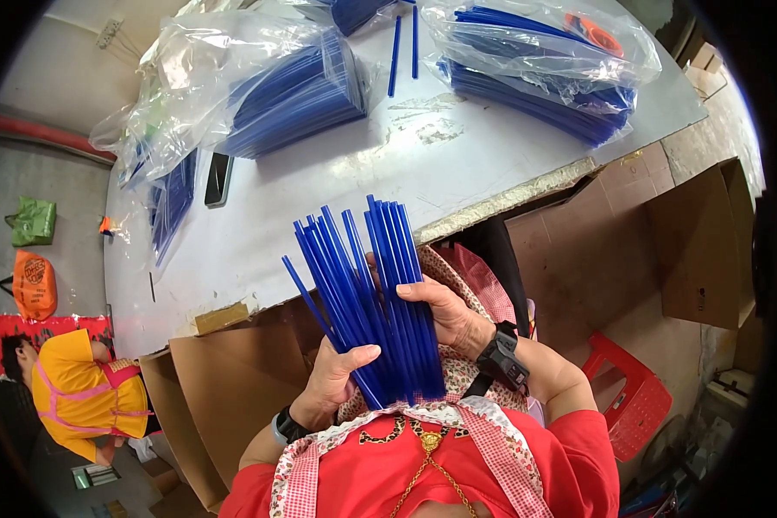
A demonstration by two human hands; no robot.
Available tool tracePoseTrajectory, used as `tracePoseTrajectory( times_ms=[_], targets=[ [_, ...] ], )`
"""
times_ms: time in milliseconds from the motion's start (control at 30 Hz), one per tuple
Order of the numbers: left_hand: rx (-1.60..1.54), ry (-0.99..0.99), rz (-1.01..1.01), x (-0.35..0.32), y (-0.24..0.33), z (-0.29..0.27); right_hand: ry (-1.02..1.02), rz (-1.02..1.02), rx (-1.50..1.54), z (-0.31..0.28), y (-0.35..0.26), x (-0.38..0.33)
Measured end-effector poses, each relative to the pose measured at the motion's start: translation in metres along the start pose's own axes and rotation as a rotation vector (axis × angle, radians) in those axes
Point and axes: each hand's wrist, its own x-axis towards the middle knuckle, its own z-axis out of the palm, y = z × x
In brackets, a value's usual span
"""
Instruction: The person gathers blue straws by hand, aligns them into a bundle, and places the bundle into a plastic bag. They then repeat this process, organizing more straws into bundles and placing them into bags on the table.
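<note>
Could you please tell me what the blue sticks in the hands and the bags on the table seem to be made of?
The blue sticks look like smooth plastic, perhaps tubes: uniform colour and a slight sheen. The bags appear to be thin clear plastic film, crinkled and glossy, with the contents showing through. The table top looks like pale painted board, scuffed in patches.

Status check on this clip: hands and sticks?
Left hand and right hand both grip fanned bundle of blue sticks, above lap. Nothing blocking.
</note>
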Motion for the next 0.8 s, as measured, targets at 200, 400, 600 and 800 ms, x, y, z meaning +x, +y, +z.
tracePoseTrajectory(
  times_ms=[200,400,600,800],
  targets=[
    [0.01,0.028,0.023,0.0,-0.001,-0.006,0.032,0.071,0.071,-0.011,0.0,-0.002],
    [0.006,0.056,0.027,-0.001,-0.003,-0.008,0.042,0.09,0.083,-0.013,0.001,-0.004],
    [-0.022,0.015,0.031,-0.006,-0.003,-0.01,0.035,0.074,0.1,-0.011,-0.002,-0.008],
    [0.005,-0.003,0.065,-0.008,-0.002,-0.007,0.077,0.053,0.061,-0.02,-0.001,-0.01]
  ],
)
